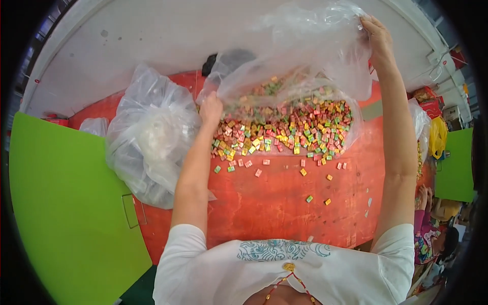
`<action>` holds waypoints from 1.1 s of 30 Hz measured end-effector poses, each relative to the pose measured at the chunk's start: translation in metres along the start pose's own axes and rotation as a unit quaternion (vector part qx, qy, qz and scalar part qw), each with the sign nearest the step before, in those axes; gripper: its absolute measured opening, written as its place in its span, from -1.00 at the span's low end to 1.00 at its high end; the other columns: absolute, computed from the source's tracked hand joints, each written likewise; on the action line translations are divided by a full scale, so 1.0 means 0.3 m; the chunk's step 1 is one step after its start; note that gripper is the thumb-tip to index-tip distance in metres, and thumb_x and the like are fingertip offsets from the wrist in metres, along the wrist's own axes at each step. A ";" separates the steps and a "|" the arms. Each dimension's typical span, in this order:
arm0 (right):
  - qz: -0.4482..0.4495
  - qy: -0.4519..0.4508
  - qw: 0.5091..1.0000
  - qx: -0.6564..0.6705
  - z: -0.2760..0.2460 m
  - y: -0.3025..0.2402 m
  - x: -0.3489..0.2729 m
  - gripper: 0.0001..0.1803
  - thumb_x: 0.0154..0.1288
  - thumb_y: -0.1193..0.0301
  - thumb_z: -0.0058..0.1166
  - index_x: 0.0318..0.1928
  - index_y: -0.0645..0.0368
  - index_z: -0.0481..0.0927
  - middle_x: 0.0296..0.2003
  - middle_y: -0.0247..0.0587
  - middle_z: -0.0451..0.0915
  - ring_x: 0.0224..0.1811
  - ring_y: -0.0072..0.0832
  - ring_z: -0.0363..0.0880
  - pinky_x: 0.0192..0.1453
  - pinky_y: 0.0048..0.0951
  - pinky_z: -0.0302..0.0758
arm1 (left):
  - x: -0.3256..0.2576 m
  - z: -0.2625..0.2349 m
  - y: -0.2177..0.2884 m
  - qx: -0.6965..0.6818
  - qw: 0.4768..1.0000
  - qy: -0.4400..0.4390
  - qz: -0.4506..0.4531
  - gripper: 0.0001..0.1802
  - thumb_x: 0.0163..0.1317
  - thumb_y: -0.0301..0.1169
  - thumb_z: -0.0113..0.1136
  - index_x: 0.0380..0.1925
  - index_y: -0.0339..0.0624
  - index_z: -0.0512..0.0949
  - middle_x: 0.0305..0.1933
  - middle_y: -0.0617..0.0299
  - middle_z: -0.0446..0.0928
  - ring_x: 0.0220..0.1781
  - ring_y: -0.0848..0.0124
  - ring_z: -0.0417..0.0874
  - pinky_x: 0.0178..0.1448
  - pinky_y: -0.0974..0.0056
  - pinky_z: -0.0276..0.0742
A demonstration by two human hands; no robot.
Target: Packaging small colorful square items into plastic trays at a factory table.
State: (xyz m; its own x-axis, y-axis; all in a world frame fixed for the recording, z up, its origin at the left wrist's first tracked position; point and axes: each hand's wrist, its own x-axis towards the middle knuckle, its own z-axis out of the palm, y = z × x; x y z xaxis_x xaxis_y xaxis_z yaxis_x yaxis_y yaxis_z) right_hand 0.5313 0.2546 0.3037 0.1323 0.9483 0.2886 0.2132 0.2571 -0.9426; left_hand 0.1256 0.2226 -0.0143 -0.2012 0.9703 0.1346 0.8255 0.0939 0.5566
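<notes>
Your fingers (374,29) on both hands pinch the thin, clear plastic bag (305,56) at the frame's upper middle, above small colourful wrapped candies (295,127) on the red desk (274,203). It looks light, floppy and slippery, so grip its edges.

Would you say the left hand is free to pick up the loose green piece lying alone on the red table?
Probably not right now: the left hand grips the clear plastic bag edge. The green piece lies uncovered on the red table, so only that grip hinders it.
</notes>
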 end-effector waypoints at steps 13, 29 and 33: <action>-0.350 0.017 0.837 -0.420 0.481 0.196 -0.424 -0.16 0.10 0.27 0.14 0.40 0.15 0.15 0.24 0.05 0.36 0.28 -0.09 0.32 0.36 -0.09 0.14 | 0.004 -0.457 0.645 -0.488 0.805 -0.335 0.036 -0.85 0.23 -0.43 0.07 -0.29 -0.24 0.58 -0.41 0.34 0.55 -0.43 0.57 0.51 -0.38 0.39 0.44; -0.355 -0.193 0.889 -0.216 0.771 0.008 -0.319 -0.55 0.01 0.38 0.07 0.00 0.15 0.49 -0.20 0.01 0.60 -0.10 -0.06 0.60 -0.07 -0.10 0.54 | 0.221 -0.088 0.390 -0.449 0.816 -0.358 -0.059 -0.27 0.16 -0.02 0.15 0.26 -0.19 0.33 0.19 0.03 0.45 0.21 0.09 0.49 0.28 0.01 0.36; -0.382 -0.072 0.887 -0.248 0.526 0.086 -0.397 -0.17 -0.02 0.31 0.19 0.35 0.06 0.24 0.24 0.17 0.31 0.28 0.05 0.32 0.31 -0.05 0.30 | 0.537 -0.711 -0.419 -0.218 0.870 -0.429 0.108 -0.42 0.37 -0.10 -0.14 0.28 -0.20 0.33 0.25 0.07 0.42 0.21 0.22 0.49 0.32 0.07 0.39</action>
State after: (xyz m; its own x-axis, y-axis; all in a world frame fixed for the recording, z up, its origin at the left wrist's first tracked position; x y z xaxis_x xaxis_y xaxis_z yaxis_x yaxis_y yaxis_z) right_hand 0.3683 0.1778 0.2185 -0.3510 0.5558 0.7535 0.5929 0.7548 -0.2806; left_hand -0.1231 0.3195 0.1123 0.5552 0.7822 -0.2826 0.4786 -0.0226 0.8777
